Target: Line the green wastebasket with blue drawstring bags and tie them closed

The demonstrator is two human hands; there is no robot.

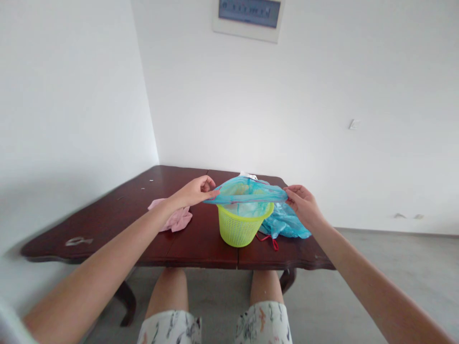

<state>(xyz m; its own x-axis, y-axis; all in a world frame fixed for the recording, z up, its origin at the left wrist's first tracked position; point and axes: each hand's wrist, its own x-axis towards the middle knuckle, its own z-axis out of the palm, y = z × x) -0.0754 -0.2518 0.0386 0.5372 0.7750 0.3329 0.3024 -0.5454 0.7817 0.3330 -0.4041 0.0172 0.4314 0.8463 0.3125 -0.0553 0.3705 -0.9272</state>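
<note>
Left hand (195, 190) and right hand (303, 203) each pinch the blue bag's (247, 193) mouth, stretched sideways over the green basket (241, 227) near the tabletop's (201, 239) front edge.

1 basket (239, 230), 2 bags (247, 192), 1 cloth (175, 219).

Thin, translucent plastic bag (247, 193), perforated glossy plastic basket (241, 227), soft pink cloth (175, 219), polished dark wooden table (201, 239).

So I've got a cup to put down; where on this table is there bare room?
The wide stretch of dark wooden table left of the pink cloth is bare, as is the back strip by the wall. It is crowded around the yellow basket, the blue plastic bag stretched between both hands, and the bags at right.
</note>
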